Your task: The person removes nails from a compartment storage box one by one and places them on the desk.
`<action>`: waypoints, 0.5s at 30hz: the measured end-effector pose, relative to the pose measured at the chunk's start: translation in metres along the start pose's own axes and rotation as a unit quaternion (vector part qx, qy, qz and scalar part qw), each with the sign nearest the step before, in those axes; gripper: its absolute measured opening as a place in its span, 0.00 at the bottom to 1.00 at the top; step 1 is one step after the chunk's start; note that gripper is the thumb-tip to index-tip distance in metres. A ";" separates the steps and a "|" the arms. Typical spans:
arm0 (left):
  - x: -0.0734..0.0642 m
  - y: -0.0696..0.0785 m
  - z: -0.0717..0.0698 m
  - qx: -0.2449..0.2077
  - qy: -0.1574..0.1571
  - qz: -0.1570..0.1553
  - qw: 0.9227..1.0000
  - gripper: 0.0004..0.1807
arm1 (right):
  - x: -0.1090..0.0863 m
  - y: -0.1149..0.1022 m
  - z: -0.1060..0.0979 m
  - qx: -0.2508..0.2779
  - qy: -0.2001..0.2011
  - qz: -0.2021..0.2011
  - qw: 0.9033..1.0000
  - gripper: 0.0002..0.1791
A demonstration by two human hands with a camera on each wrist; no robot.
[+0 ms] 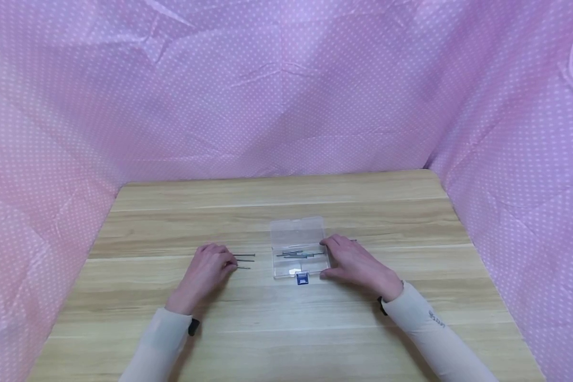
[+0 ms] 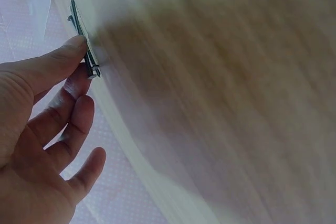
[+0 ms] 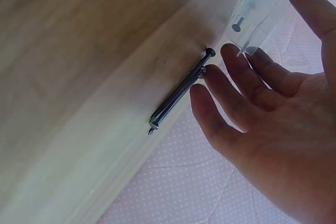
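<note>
My left hand (image 1: pixel 207 269) is left of the clear plastic box (image 1: pixel 280 276), at several nails (image 1: pixel 244 254) on the table. In the left wrist view, thumb and index finger pinch a dark nail (image 2: pixel 89 59) close to its head, with others right beside it. My right hand (image 1: pixel 355 263) holds the box's right side, thumb at the near corner and fingers toward the back. Several metal nails (image 1: pixel 296 255) lie inside the box. Its see-through lid (image 1: pixel 297 229) is hinged open at the back. Beyond the right fingers, more nails (image 3: pixel 181 90) lie on the table.
The wooden table (image 1: pixel 277 329) carries everything. A small blue label (image 1: pixel 302 278) shows at the box's front edge. Pink dotted cloth (image 1: pixel 267 90) hangs behind and along both sides of the table.
</note>
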State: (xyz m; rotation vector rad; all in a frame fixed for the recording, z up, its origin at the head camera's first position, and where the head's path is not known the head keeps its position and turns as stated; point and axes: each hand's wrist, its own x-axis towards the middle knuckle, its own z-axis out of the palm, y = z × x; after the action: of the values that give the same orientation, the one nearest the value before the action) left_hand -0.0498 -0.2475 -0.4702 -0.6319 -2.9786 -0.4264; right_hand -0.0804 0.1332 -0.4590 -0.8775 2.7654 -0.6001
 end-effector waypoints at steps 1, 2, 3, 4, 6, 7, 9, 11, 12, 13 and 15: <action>0.000 0.000 0.000 0.001 0.000 -0.001 1.000 0.04 | 0.000 0.000 0.000 0.000 0.000 0.000 1.000 0.43; 0.000 0.000 0.000 0.001 -0.001 -0.002 1.000 0.04 | 0.000 0.000 0.000 -0.001 0.001 -0.002 1.000 0.43; 0.000 0.000 0.000 0.001 -0.001 -0.004 1.000 0.04 | 0.000 0.000 0.000 -0.002 0.000 -0.002 1.000 0.43; 0.000 0.000 0.000 0.002 -0.003 -0.006 1.000 0.04 | 0.000 0.000 0.000 -0.002 0.000 -0.001 1.000 0.43; 0.001 0.001 0.000 0.004 -0.007 -0.010 1.000 0.04 | 0.001 0.000 0.000 -0.002 -0.001 0.001 1.000 0.43; 0.001 0.001 0.000 0.004 -0.009 -0.012 1.000 0.04 | 0.001 0.000 0.001 -0.002 -0.002 0.002 1.000 0.43; 0.002 0.002 -0.001 0.005 -0.009 -0.013 1.000 0.04 | 0.001 0.000 0.001 -0.002 -0.003 0.004 1.000 0.43; 0.003 0.004 -0.001 0.007 -0.002 -0.006 1.000 0.04 | 0.001 0.000 0.001 -0.002 -0.003 0.004 1.000 0.44; 0.003 0.005 -0.002 0.007 0.004 0.000 1.000 0.04 | 0.001 0.000 0.001 -0.002 -0.003 0.004 1.000 0.44; 0.004 0.006 -0.002 0.006 0.011 0.006 1.000 0.04 | 0.001 0.001 0.001 -0.002 -0.002 0.004 1.000 0.44; 0.005 0.010 -0.004 0.005 0.025 0.021 0.999 0.05 | 0.001 0.001 0.002 0.000 -0.001 0.004 1.000 0.44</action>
State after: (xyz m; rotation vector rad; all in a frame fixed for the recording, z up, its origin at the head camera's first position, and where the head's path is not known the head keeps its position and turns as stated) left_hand -0.0506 -0.2381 -0.4637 -0.6702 -2.9122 -0.4187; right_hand -0.0811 0.1331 -0.4612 -0.8651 2.7655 -0.5961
